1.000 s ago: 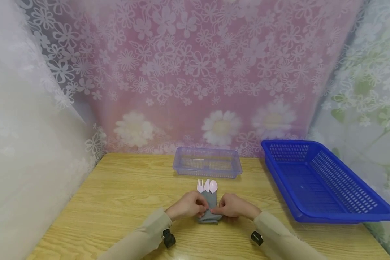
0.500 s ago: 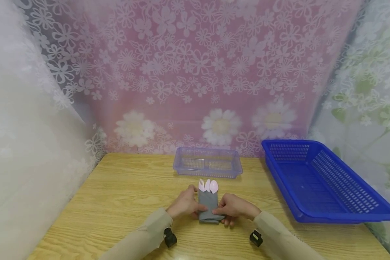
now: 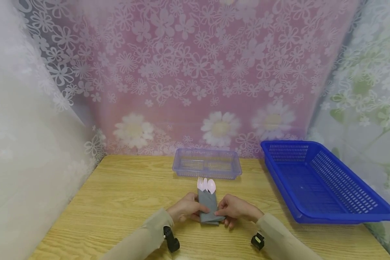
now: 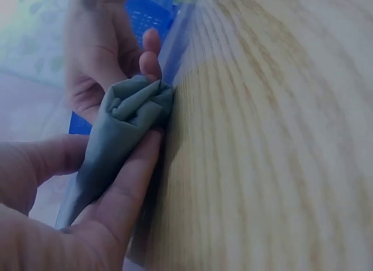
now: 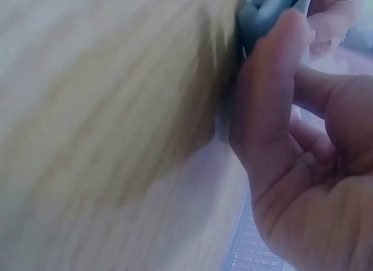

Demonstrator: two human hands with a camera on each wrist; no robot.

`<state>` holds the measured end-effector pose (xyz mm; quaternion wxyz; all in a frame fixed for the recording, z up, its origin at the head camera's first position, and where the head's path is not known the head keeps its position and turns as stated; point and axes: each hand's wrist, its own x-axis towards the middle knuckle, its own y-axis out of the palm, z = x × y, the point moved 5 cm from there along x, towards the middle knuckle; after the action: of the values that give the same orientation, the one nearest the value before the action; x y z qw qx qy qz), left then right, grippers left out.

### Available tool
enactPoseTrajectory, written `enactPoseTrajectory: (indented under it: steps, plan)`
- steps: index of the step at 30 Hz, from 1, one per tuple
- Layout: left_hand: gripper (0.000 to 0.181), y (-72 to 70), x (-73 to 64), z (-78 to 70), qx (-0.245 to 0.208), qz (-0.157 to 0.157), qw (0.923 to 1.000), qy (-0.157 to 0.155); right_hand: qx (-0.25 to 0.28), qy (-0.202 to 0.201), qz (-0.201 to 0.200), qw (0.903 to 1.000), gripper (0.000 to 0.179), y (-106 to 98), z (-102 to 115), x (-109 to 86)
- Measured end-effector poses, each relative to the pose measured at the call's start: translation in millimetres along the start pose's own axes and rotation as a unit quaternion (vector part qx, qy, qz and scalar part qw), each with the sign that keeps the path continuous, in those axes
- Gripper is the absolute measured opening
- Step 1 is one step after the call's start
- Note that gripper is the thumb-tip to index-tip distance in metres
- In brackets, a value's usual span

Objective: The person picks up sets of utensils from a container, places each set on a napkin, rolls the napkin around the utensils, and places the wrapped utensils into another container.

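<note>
A folded grey cloth napkin (image 3: 207, 202) lies around the handles of a pale pink fork (image 3: 200, 183), knife (image 3: 205, 184) and spoon (image 3: 211, 186); their heads stick out at the far end. My left hand (image 3: 186, 206) grips the napkin's left side, thumb on top and fingers under it in the left wrist view, where the near end of the cloth (image 4: 125, 125) shows bunched folds. With thumb and fingers, my right hand (image 3: 237, 208) pinches the lower right edge. In the right wrist view, its fingers (image 5: 265, 102) hide most of the napkin.
Behind the cutlery stands a shallow translucent purple basket (image 3: 207, 174) on the wooden table (image 3: 130, 187). A large blue basket (image 3: 295, 202) stands to the right. Flowered cloth (image 3: 182, 90) hangs behind the table and along both sides.
My left hand has shifted from the napkin's upper face to its left side and now grips it there. The napkin has turned slightly; my right hand stays at its lower right edge.
</note>
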<state>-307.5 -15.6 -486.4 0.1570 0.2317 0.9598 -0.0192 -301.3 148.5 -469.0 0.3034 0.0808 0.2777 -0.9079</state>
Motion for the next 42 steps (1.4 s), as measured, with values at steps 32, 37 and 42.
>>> enactPoseTrajectory:
  steps: [32, 37, 42]
  plan:
    - [0.041, 4.6, -20.2, -8.9, -0.114, 0.018, 0.9931, 0.021, 0.038, -0.057, -0.039, 0.9969, 0.018, -1.3, 24.7, -19.3]
    - [0.043, 4.9, -20.1, -15.2, -0.112, 0.021, 0.9928, 0.035, 0.055, -0.059, -0.056, 0.9951, 0.023, -4.2, 26.3, -20.2]
    - [0.045, 4.3, -15.6, -25.8, -0.103, 0.014, 0.9927, 0.061, 0.064, -0.078, -0.094, 0.9904, 0.028, -11.4, 32.6, -19.9]
